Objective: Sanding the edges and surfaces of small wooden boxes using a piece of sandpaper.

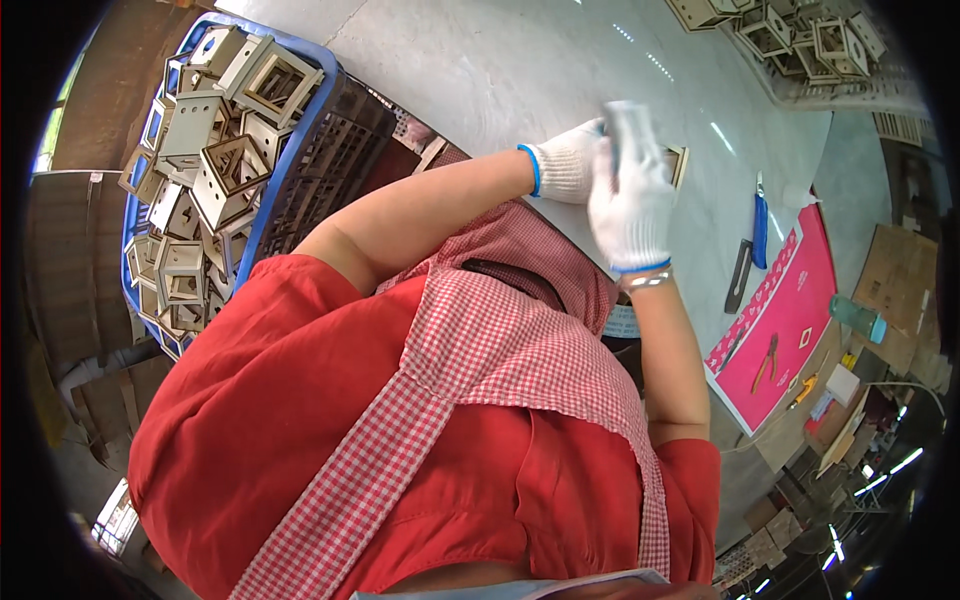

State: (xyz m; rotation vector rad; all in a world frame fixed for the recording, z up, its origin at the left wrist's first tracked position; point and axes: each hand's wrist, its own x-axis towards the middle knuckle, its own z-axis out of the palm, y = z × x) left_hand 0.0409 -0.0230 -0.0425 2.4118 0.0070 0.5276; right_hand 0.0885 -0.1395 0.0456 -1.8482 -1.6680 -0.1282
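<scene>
Both hands wear white knit gloves and meet over the pale tabletop (480, 70). My right hand (630, 210), smeared by motion, is closed on a blurred grey-white block (628, 130) that points away from me. My left hand (568, 165) reaches in from the left, its fingers hidden behind the right hand and the block. Just right of my right hand, the edge of a small wooden piece with dark edges (679, 166) shows. Whether my left hand grips that piece cannot be seen.
On the left, a blue crate (325, 75) is heaped with small wooden box frames (190, 130). More frames (840, 48) fill a tray at the far right. A blue-handled cutter (760, 225), a dark flat blade (738, 277), a pink sheet (790, 310), pliers (766, 362) and a green bottle (857, 318) lie right.
</scene>
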